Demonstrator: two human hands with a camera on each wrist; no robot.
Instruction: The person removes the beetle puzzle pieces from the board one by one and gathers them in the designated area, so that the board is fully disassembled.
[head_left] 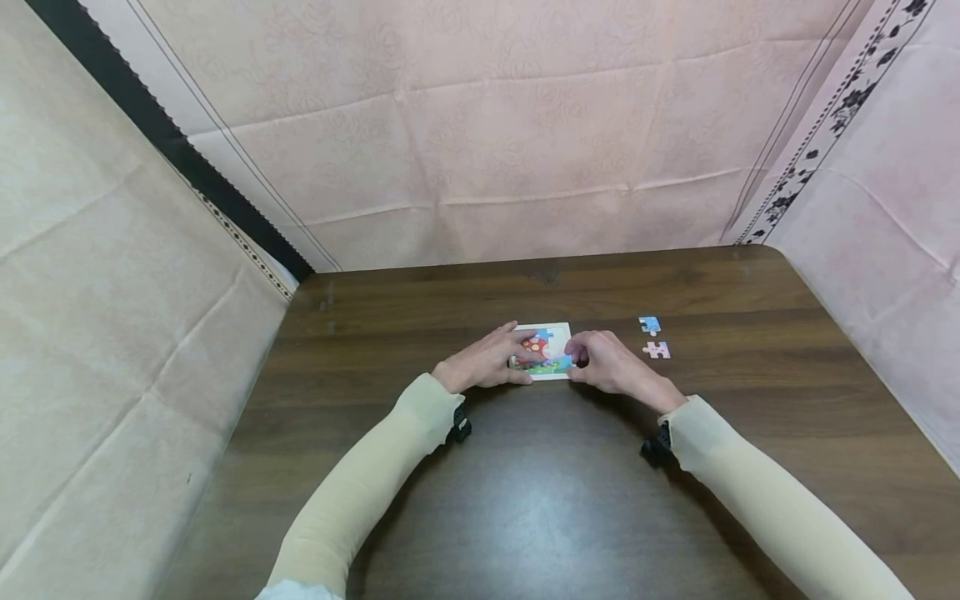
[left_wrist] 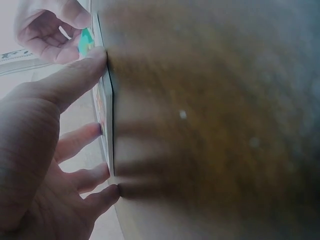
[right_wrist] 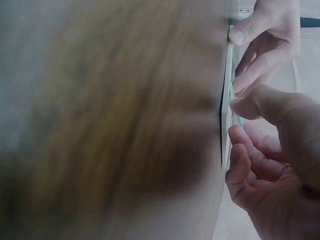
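Note:
A small jigsaw puzzle in a white frame (head_left: 555,327) lies on the table, its picture showing a red mushroom-like shape, blue and green. My left hand (head_left: 491,358) rests spread over its left side, with the thumb at the near edge and fingers reaching across the picture. At the right edge, my right hand (head_left: 611,364) pinches a puzzle piece (left_wrist: 85,42) between thumb and fingers, low over the frame. Green shows on that piece in the left wrist view; the fingers hide most of it.
Right of the frame, a blue puzzle piece (head_left: 649,325) and a pink puzzle piece (head_left: 657,350) lie loose on the brown wooden table (head_left: 450,300). Light patterned cloth (head_left: 480,133) hangs behind the table and at both sides.

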